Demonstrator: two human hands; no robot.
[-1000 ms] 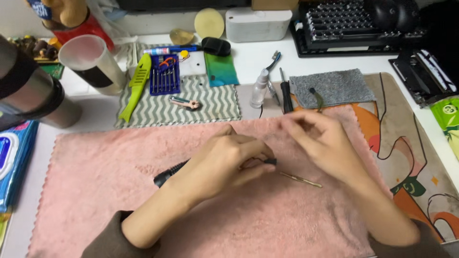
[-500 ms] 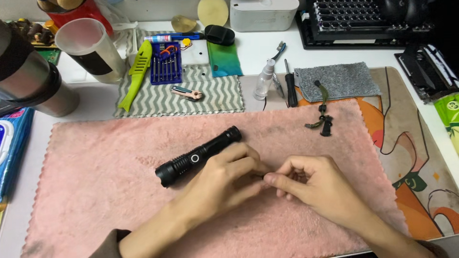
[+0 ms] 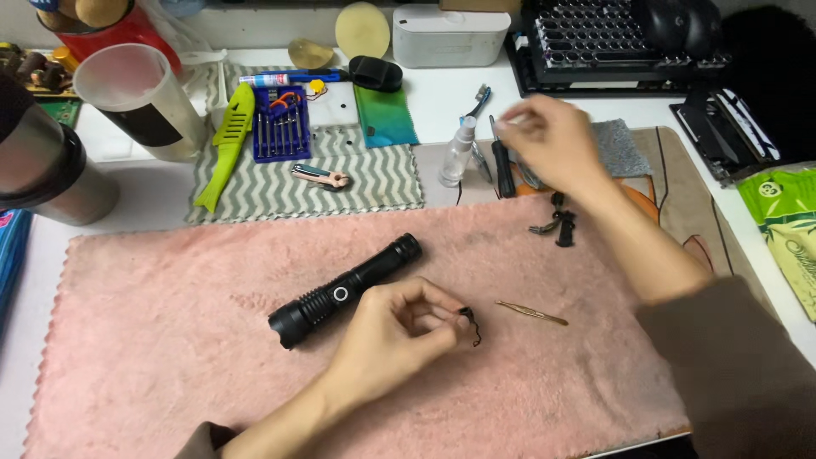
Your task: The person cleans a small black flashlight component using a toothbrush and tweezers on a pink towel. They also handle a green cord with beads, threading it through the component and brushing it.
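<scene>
Open pink fleece mat [image 3: 170, 340] left of the black metal flashlight [image 3: 344, 290]; thin brass tweezers [image 3: 532, 313] and black clip [image 3: 557, 228] obstruct the right side.

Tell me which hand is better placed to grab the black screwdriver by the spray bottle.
Right. The right hand hovers beside the black screwdriver, while the left hand pinches a small black ring over the pink towel.

You get soft, even overhead light with faint shadows, sharp focus mid-frame, motion blur on your right hand [image 3: 551, 140], darker corners.
</scene>
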